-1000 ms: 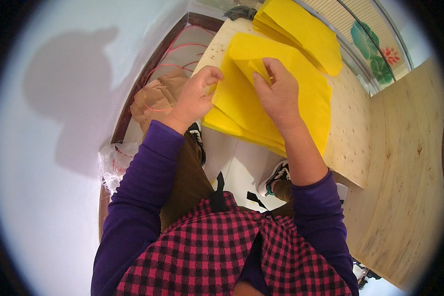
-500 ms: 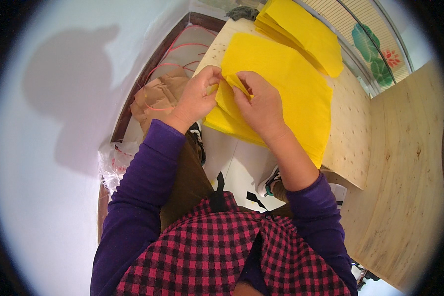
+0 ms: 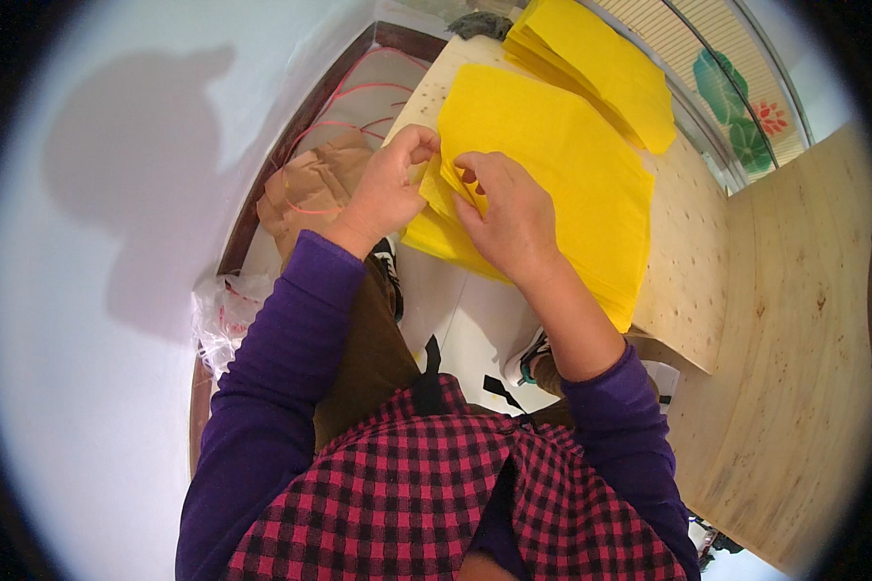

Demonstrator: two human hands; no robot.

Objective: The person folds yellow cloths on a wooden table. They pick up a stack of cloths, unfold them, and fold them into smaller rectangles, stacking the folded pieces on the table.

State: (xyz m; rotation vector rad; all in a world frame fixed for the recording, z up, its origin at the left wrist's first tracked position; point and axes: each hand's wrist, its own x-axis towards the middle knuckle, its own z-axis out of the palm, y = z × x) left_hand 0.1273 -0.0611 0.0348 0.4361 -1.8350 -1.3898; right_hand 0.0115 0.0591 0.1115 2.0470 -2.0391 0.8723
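Two hands are working the near-left corner of a yellow sheet (image 3: 562, 165) that lies on top of a stack of the same paper on a pale board with little holes (image 3: 683, 281). The left hand (image 3: 389, 189) has its fingers curled around the sheet's edge, thumb and fingertips pinching it right at the corner. The right hand (image 3: 513, 218) sits just beside it, fingertips almost touching the left ones, and it pinches a small folded-up flap of the same sheet between thumb and forefinger. So both are gripping paper, neither is loose.

Beyond the fingertips, further up the board, there's a second pile of yellow sheets (image 3: 601, 68), clearly apart from the one being held. Off to the outside of the left hand's knuckles, down by the wall, sits some crumpled brown paper (image 3: 310, 189) with pink string (image 3: 354, 97) looping past it. Purple sleeves (image 3: 281, 387) cover both forearms up to the wrists.
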